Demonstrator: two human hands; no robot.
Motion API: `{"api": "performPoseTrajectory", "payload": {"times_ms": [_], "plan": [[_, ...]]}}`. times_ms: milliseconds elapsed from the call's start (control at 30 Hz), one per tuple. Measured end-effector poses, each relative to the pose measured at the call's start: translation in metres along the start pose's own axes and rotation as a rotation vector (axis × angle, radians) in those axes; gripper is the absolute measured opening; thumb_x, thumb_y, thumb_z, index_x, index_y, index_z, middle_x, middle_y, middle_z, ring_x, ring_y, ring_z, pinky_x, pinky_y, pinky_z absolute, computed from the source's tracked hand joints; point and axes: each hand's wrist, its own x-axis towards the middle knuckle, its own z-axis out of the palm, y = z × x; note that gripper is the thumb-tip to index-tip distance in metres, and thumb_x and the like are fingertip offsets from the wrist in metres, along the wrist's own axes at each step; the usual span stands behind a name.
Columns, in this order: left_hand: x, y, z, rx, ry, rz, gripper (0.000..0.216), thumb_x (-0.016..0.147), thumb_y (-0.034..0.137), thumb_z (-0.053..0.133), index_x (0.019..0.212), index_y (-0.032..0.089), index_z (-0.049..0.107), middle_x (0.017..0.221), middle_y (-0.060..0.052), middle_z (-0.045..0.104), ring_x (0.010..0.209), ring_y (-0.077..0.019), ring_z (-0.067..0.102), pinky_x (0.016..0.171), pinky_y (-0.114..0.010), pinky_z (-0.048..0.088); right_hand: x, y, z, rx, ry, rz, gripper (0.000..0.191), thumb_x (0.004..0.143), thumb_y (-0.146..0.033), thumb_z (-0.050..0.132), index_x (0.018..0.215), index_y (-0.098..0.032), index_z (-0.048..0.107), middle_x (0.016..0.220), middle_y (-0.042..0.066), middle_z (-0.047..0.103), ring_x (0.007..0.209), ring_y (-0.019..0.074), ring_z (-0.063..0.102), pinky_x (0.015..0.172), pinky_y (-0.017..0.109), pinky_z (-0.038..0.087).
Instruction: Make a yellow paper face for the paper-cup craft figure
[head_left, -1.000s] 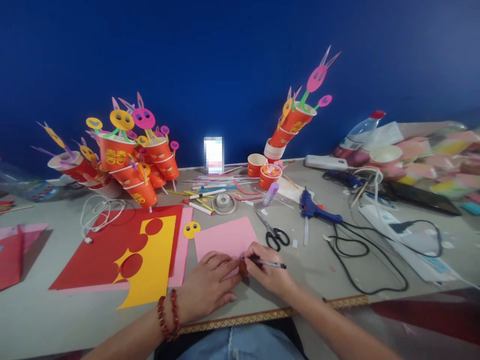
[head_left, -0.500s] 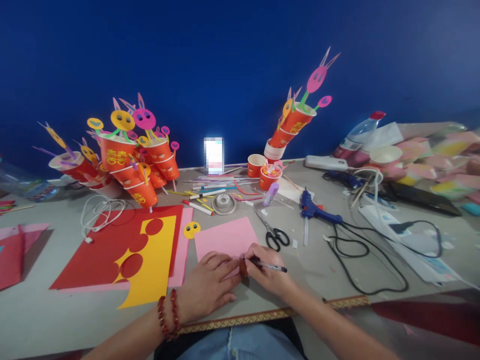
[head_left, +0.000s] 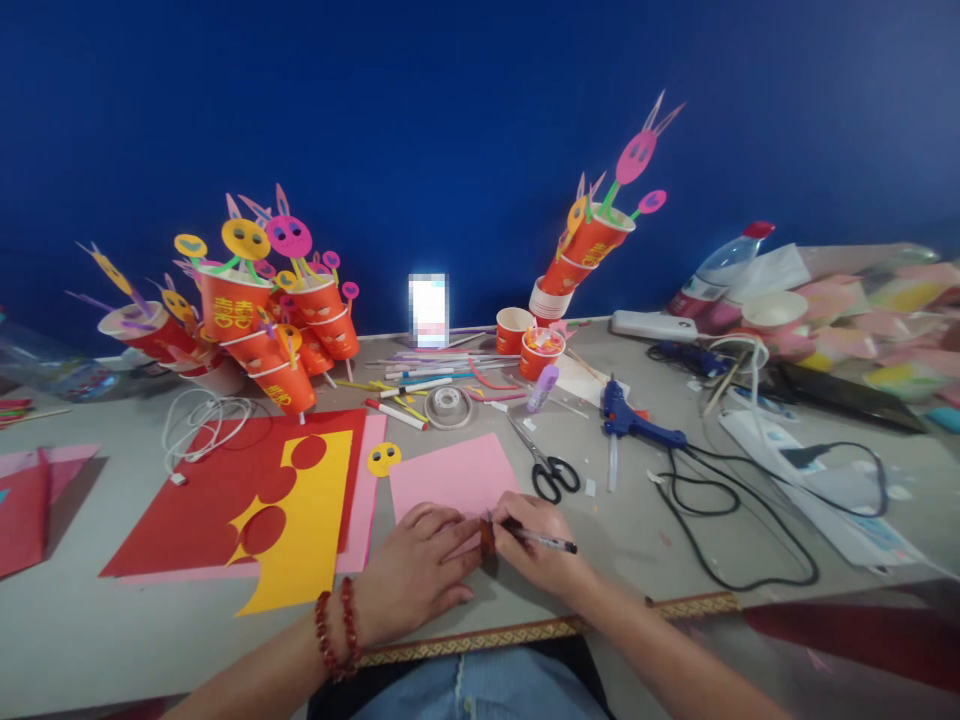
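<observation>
A sheet of pink paper (head_left: 450, 475) lies at the table's front middle. My left hand (head_left: 420, 565), with red bead bracelets on its wrist, rests flat on its lower part, fingers stretched out. My right hand (head_left: 540, 540) is closed around a black-capped pen (head_left: 551, 543), its tip down at the paper's right edge. Between the two hands sits a small brown-orange piece (head_left: 487, 535), mostly covered by fingers, so its kind is unclear. A yellow paper smiley face (head_left: 384, 460) touches the sheet's upper left. Black-handled scissors (head_left: 551, 470) lie just beyond my right hand.
Red and cut yellow paper (head_left: 315, 540) lie to the left. Behind them stand decorated red paper cups (head_left: 281, 385). On the right are a blue glue gun (head_left: 637, 420) with a looped black cable and a white power strip (head_left: 810, 490). Several markers (head_left: 420, 375) lie at the back.
My right hand and the pen have shifted very slightly at the paper's edge. The left hand stays in place.
</observation>
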Motion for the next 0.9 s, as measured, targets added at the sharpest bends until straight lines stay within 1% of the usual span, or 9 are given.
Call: {"api": "performPoseTrajectory", "payload": {"times_ms": [167, 333, 533, 700, 900], "plan": [[0.000, 0.000, -0.001, 0.007, -0.024, 0.005, 0.046, 0.101, 0.050, 0.045, 0.136, 0.020, 0.053, 0.144, -0.005, 0.053, 0.123, -0.0270, 0.045, 0.108, -0.044, 0.030, -0.001, -0.001, -0.001, -0.017, -0.009, -0.022, 0.013, 0.083, -0.017, 0.046, 0.072, -0.024, 0.048, 0.059, -0.003, 0.057, 0.055, 0.0150, 0.052, 0.056, 0.025, 0.036], [0.001, 0.002, -0.004, 0.015, -0.034, -0.005, 0.048, 0.098, 0.051, 0.052, 0.136, 0.021, 0.053, 0.141, -0.007, 0.055, 0.122, -0.0257, 0.046, 0.106, -0.043, 0.033, -0.004, 0.001, 0.000, -0.072, -0.020, -0.056, 0.013, 0.083, -0.016, 0.047, 0.072, -0.024, 0.049, 0.059, -0.002, 0.057, 0.055, 0.0156, 0.052, 0.056, 0.026, 0.036], [0.001, 0.002, -0.003, 0.001, -0.012, -0.011, 0.047, 0.097, 0.050, 0.055, 0.135, 0.022, 0.053, 0.138, -0.007, 0.056, 0.121, -0.0252, 0.047, 0.105, -0.043, 0.034, -0.008, -0.002, 0.000, -0.163, -0.046, -0.131, 0.015, 0.082, -0.014, 0.046, 0.071, -0.025, 0.048, 0.059, -0.001, 0.055, 0.054, 0.0167, 0.050, 0.054, 0.027, 0.034], [0.001, 0.001, -0.001, 0.005, -0.009, -0.010, 0.044, 0.097, 0.050, 0.054, 0.132, 0.023, 0.054, 0.137, -0.008, 0.057, 0.122, -0.0244, 0.047, 0.105, -0.042, 0.034, -0.010, -0.004, -0.001, -0.157, -0.061, -0.175, 0.015, 0.080, -0.013, 0.046, 0.070, -0.025, 0.048, 0.058, -0.001, 0.055, 0.054, 0.0174, 0.050, 0.054, 0.028, 0.034], [0.001, 0.002, -0.002, -0.004, 0.000, -0.013, 0.046, 0.098, 0.051, 0.054, 0.134, 0.023, 0.053, 0.137, -0.007, 0.057, 0.122, -0.0241, 0.047, 0.106, -0.042, 0.033, -0.014, -0.001, 0.000, -0.110, -0.095, -0.190, 0.014, 0.080, -0.015, 0.047, 0.071, -0.025, 0.047, 0.057, -0.001, 0.053, 0.053, 0.0174, 0.050, 0.053, 0.028, 0.034]]}}
